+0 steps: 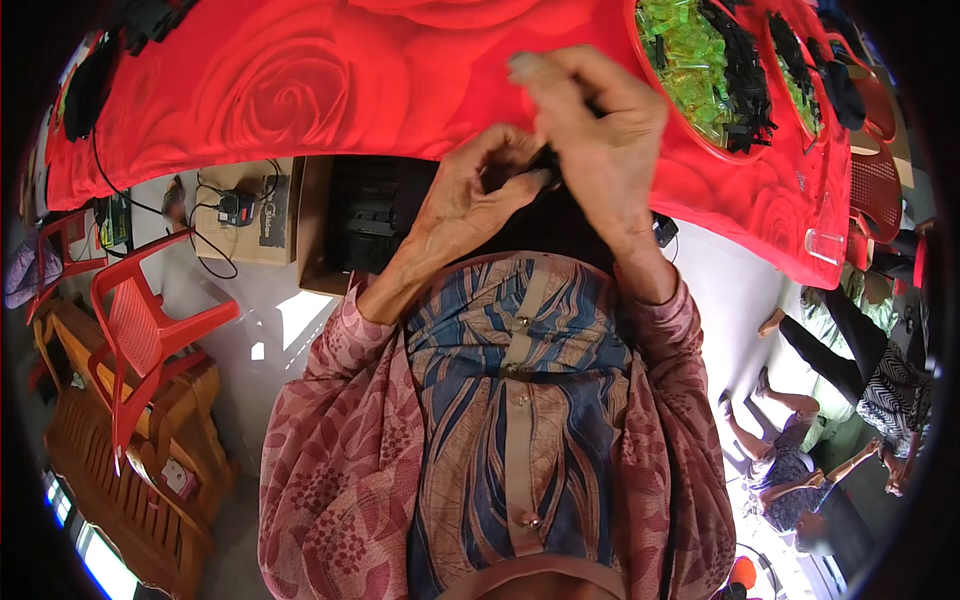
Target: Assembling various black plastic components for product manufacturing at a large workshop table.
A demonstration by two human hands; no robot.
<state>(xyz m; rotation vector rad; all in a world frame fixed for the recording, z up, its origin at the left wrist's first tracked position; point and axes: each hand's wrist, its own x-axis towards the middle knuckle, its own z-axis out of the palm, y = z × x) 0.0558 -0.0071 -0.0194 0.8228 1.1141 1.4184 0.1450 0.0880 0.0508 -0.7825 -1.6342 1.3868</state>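
Observation:
My left hand (470,190) and my right hand (590,120) meet just over the near edge of a table covered with a red rose-patterned cloth (330,80). Both pinch a small black part (545,160) between the fingertips; most of it is hidden by the fingers. A red bowl (690,130) holding several clear green pieces (685,50) and black parts (745,80) sits on the cloth to the right of my right hand.
A second red bowl (800,60) with similar pieces lies further right. Under the table stands a cardboard box (250,215) with cables and a black box (365,210). A red plastic chair (140,330) is at left. Other people sit on the floor at right (800,460).

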